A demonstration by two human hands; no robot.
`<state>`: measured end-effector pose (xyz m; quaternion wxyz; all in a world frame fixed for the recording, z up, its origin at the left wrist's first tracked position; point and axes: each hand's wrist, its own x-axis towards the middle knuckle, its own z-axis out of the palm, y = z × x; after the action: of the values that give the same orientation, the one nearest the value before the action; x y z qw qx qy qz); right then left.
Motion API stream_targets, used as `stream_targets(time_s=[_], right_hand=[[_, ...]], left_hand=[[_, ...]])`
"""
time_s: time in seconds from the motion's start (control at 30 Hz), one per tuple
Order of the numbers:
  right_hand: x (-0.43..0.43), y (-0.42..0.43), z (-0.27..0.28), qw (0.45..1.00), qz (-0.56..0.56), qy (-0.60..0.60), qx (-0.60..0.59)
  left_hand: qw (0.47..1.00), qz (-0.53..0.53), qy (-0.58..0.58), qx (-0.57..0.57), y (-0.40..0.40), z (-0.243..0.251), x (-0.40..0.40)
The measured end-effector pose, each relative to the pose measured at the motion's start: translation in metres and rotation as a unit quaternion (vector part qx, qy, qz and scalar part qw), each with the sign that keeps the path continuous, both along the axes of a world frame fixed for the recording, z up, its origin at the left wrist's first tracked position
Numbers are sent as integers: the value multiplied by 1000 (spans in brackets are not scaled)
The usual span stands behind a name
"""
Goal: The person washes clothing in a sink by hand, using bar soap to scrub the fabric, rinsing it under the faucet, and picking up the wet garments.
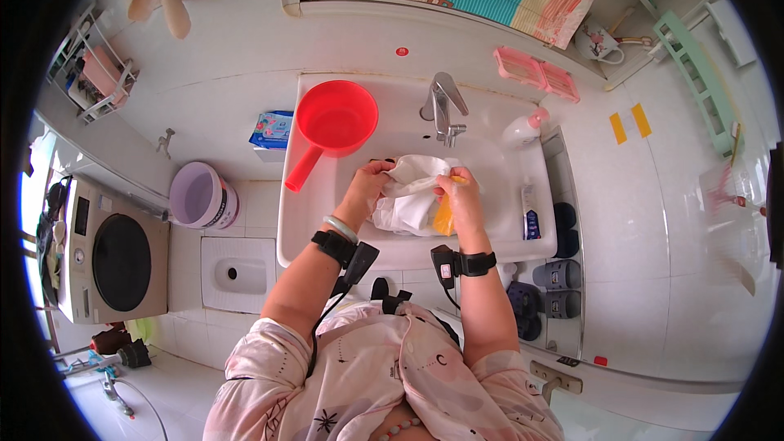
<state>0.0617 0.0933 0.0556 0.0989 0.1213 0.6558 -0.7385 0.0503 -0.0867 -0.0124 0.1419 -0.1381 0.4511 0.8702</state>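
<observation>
Both hands are over the basin of a white sink (318, 220), stretching a white cloth (407, 214) between them. My left hand (369, 187) pinches the cloth's upper left edge between thumb and fingers. Opposite it, my right hand (463, 199) grips the right edge and also has a yellow-orange piece (445, 217) at its palm; whether that is a soap bar or part of the fabric I cannot tell. The rest of the cloth lies bunched in the basin below my fingers. Behind it stands the chrome faucet (442, 107).
A red plastic dipper (337, 119) rests on the sink's left corner. A pump bottle (525, 128) and a tube (531, 211) are along the right rim. Wet wipes (271, 128), a lilac bucket (196, 196), a squat toilet (239, 272) and a washing machine (116, 257) are at left.
</observation>
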Motion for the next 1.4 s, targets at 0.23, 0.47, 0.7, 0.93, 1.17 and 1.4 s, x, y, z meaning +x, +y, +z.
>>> stream_targets(time_s=[0.23,0.47,0.7,0.93,1.17,1.4], right_hand=[[-7,17,-39,930,-63,114,343],[-7,36,-44,880,-36,128,456],[9,6,24,981,157,-80,-77],[3,22,18,996,47,-67,21],[15,-34,-3,801,65,374,463],[48,-33,-6,802,113,342,476]], left_hand=[[990,72,13,-121,9,10,7],[994,-95,-44,-24,27,-4,14],[951,-175,-30,253,47,-4,17],[985,-73,-6,158,52,29,21],[957,-16,278,-79,75,-45,1],[937,-83,-100,325,58,1,4]])
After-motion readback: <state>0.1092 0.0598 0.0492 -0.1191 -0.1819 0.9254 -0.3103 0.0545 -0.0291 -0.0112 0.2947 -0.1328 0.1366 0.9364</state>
